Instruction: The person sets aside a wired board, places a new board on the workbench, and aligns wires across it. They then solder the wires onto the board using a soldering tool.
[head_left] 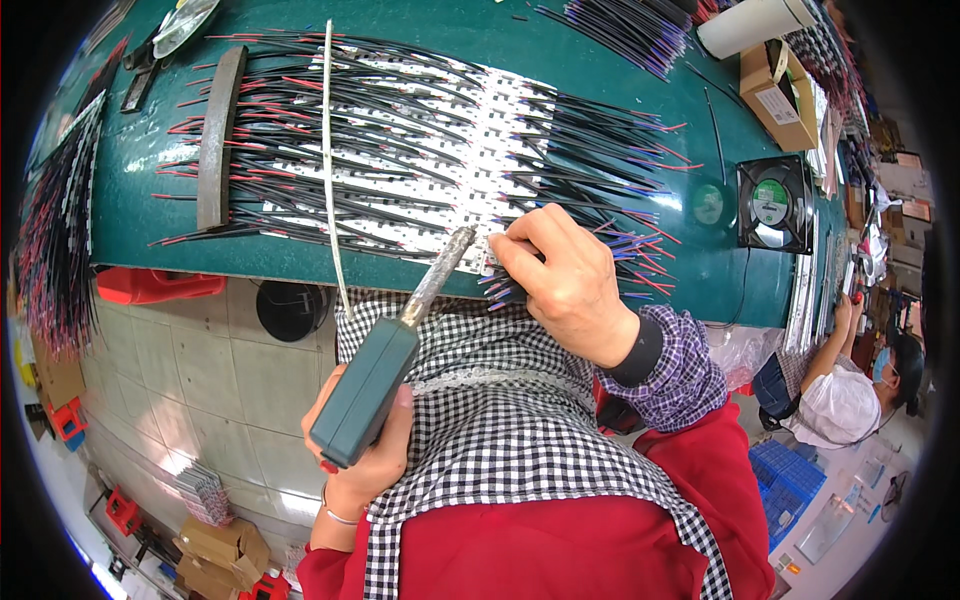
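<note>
My left hand is wrapped round the dark green handle of a soldering iron. Its metal barrel points up and right, and the tip meets the lower edge of a white circuit board panel. Just right of that tip, my right hand is closed in a pinch at the board's near edge, on what looks like a wire; the fingers partly hide it. Rows of black wires with red ends lie across the panel. More wires, with blue and red ends, stick out on its right side.
A grey metal bar weighs down the wires at left, and a pale strip crosses them. Beyond the panel lies a wire bundle. A black fan and a cardboard box stand right. Another person sits far right.
</note>
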